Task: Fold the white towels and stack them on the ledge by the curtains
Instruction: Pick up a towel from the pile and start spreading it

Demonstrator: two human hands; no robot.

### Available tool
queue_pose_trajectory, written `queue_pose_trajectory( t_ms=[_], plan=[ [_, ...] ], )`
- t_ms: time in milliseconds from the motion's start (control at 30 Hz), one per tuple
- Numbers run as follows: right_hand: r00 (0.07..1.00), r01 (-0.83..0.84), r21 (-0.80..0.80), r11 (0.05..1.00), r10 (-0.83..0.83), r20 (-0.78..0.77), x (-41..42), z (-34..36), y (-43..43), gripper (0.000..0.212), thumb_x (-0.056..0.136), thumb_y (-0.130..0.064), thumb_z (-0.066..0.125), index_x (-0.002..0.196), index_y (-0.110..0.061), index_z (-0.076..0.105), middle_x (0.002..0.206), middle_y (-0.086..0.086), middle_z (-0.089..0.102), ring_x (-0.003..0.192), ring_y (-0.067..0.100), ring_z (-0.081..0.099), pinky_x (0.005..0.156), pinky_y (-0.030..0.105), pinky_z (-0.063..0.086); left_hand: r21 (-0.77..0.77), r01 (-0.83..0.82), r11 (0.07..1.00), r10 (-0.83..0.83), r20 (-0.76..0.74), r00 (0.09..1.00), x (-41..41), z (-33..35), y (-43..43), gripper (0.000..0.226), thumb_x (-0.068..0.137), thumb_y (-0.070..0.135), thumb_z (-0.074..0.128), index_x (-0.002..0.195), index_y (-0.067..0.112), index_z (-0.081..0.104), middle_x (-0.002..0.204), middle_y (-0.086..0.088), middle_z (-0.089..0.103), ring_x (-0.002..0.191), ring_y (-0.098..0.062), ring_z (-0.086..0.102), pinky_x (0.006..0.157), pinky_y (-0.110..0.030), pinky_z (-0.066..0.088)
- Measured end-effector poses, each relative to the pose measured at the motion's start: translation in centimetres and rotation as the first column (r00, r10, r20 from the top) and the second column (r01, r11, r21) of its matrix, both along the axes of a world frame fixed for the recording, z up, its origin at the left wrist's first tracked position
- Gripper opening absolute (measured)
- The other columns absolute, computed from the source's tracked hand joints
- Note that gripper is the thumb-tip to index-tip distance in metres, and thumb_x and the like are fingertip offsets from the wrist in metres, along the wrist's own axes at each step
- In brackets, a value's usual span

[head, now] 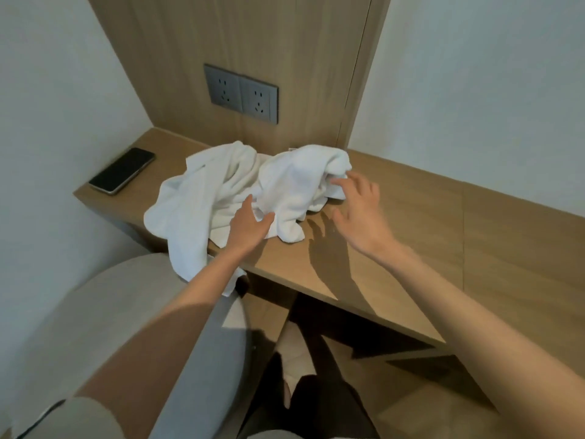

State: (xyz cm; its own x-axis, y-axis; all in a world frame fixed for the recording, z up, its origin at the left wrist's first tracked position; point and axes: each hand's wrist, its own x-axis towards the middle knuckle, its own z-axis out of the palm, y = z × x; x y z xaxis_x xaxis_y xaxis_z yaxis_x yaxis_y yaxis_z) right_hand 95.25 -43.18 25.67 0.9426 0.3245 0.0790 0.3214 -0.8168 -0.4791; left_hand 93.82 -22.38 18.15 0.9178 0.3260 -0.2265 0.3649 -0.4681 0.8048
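A crumpled heap of white towels (pixel 221 191) lies on the wooden desk (pixel 443 223), and one part hangs over the desk's front edge. My left hand (pixel 248 228) rests flat on the heap's near side with fingers straight. My right hand (pixel 357 210) hovers with spread fingers at the heap's right end, fingertips touching or almost touching the bunched towel (pixel 304 179) there. Neither hand grips any cloth.
A black phone (pixel 122 170) lies at the desk's left end near the wall. A double grey socket plate (pixel 241 93) is set in the wooden panel behind. A round grey stool (pixel 133 327) stands below left. The desk extends bare to the right.
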Motion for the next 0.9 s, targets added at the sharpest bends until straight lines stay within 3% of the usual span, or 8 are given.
queue_pose_trajectory(
  t_ms=[133,200,300,433,633,700,800,900],
  plan=[
    [0.988,-0.071,-0.156,0.985,0.091,0.125,6.1,-0.3,2.2,0.061,0.092,-0.016,0.052,0.147,-0.013,0.027,0.157,0.009,0.018,0.144,0.029,0.013,0.117,0.041,0.017,-0.093,-0.059,0.994,0.052,-0.081,0.995,3.7,-1.4,0.1,0.073,0.091,0.037,0.059,0.148,0.01,0.023,0.15,-0.009,0.035,0.136,-0.027,0.036,0.104,-0.032,0.031],
    [0.982,-0.114,-0.253,0.961,0.147,0.114,8.8,-1.0,3.2,0.067,0.09,-0.023,0.055,0.149,-0.016,0.024,0.152,0.01,0.026,0.141,0.028,0.02,0.115,0.042,0.018,-0.071,-0.042,0.997,0.037,-0.067,0.997,4.9,-2.2,0.0,0.063,0.091,0.034,0.06,0.142,0.005,0.036,0.142,-0.012,0.045,0.129,-0.029,0.044,0.099,-0.031,0.035],
    [0.974,-0.117,-0.292,0.949,0.167,0.155,11.8,-1.5,3.5,0.058,0.083,-0.03,0.063,0.136,-0.021,0.041,0.127,0.006,0.045,0.114,0.027,0.042,0.094,0.037,0.036,0.028,-0.044,0.999,0.047,-0.088,0.995,6.2,-2.2,-0.5,0.05,0.092,0.033,0.058,0.13,0.003,0.048,0.131,-0.014,0.054,0.121,-0.031,0.05,0.09,-0.029,0.037],
    [0.967,-0.205,-0.273,0.94,0.237,0.091,14.2,-1.3,2.1,0.047,0.076,-0.037,0.068,0.116,-0.022,0.049,0.109,0.0,0.052,0.095,0.024,0.052,0.072,0.035,0.044,0.052,-0.088,0.995,0.09,-0.037,0.995,7.3,-0.8,-1.3,0.048,0.093,0.029,0.058,0.134,0.008,0.045,0.133,-0.012,0.052,0.123,-0.029,0.048,0.094,-0.029,0.035],
    [0.969,-0.245,-0.08,0.966,0.247,0.015,14.5,-0.3,-0.5,0.047,0.071,-0.053,0.072,0.091,-0.025,0.04,0.075,-0.013,0.047,0.067,0.013,0.044,0.049,0.028,0.025,-0.072,-0.106,0.992,0.12,0.241,0.963,7.3,2.2,-2.7,0.024,0.094,0.014,0.056,0.116,0.004,0.052,0.103,-0.007,0.059,0.093,-0.017,0.053,0.079,-0.024,0.042],
    [0.965,-0.258,-0.024,0.966,0.259,0.034,14.1,0.3,-1.1,0.048,0.075,-0.057,0.068,0.095,-0.025,0.04,0.075,-0.014,0.045,0.065,0.008,0.043,0.049,0.027,0.026,-0.104,-0.072,0.992,0.099,0.286,0.953,7.5,3.7,-2.8,0.019,0.094,0.014,0.055,0.112,0.011,0.052,0.096,0.006,0.056,0.09,-0.01,0.052,0.076,-0.018,0.042],
    [0.955,-0.292,-0.052,0.955,0.294,0.031,13.0,0.9,-2.2,0.044,0.086,-0.055,0.056,0.115,-0.024,0.042,0.094,-0.004,0.051,0.079,0.018,0.049,0.061,0.034,0.041,-0.106,0.017,0.994,0.023,0.36,0.933,7.6,6.0,-3.1,0.013,0.094,0.013,0.055,0.106,0.017,0.052,0.09,0.013,0.055,0.081,-0.004,0.052,0.066,-0.004,0.04],
    [0.965,-0.248,-0.123,0.961,0.257,0.059,10.8,1.0,-3.5,0.033,0.092,-0.046,0.052,0.109,-0.018,0.045,0.095,0.004,0.041,0.084,0.022,0.04,0.065,0.036,0.041,-0.129,0.147,0.981,-0.088,0.379,0.921,6.3,7.8,-4.1,0.013,0.094,0.013,0.056,0.104,0.02,0.055,0.093,0.014,0.058,0.082,0.008,0.054,0.071,0.0,0.04]
  ],
)
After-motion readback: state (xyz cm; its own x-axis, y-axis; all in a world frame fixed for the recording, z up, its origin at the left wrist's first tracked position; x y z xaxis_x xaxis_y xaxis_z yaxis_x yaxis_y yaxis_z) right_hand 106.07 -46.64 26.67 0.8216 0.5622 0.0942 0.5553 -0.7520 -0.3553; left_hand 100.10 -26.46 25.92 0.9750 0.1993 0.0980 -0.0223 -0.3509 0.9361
